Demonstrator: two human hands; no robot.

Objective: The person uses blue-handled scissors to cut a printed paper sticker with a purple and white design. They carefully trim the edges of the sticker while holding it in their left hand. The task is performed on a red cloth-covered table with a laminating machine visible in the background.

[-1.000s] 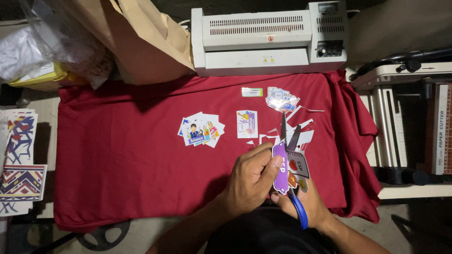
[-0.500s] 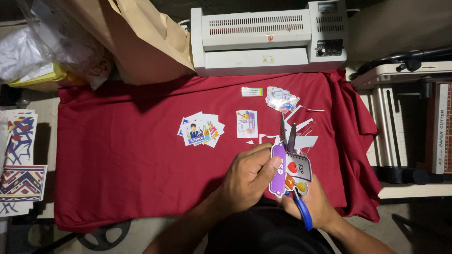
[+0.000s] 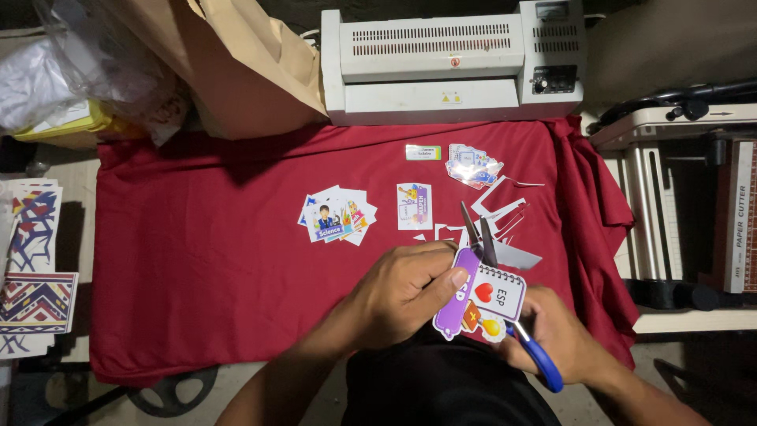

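At the far left edge, around nine o'clock, lie patterned sheets (image 3: 31, 268) in red, blue and white. Above them, at about ten o'clock, sits a clear plastic bag (image 3: 71, 71) over a yellow packet, and just beside it a brown paper bag (image 3: 236, 63) slumps over the upper edge of the red cloth (image 3: 197, 260) that covers the tabletop.

Near the middle of the cloth lies a small fanned pile of cut stickers (image 3: 337, 215), and to its right a single sticker (image 3: 414, 206) on its own. At twelve o'clock a white laminator (image 3: 449, 59) stands at the back edge of the cloth. In front of it lie a small green label (image 3: 423, 152) and a glossy heap of cut-outs (image 3: 471, 165), with white trimmed scraps (image 3: 509, 213) scattered below.

The left hand (image 3: 398, 296), at about six o'clock, pinches a sticker sheet (image 3: 477, 304) by its purple left edge, thumb on top, holding it above the cloth. The sheet sits at the hand's three o'clock, between the two hands, showing a notebook shape with a red heart. The right hand (image 3: 556, 335), at about five o'clock, grips blue-handled scissors (image 3: 512, 315); the blades are partly parted and point to twelve o'clock, crossing the upper edge of the sheet.

At the far right, around three o'clock, stands a paper cutter (image 3: 702, 197), well apart from the hands.
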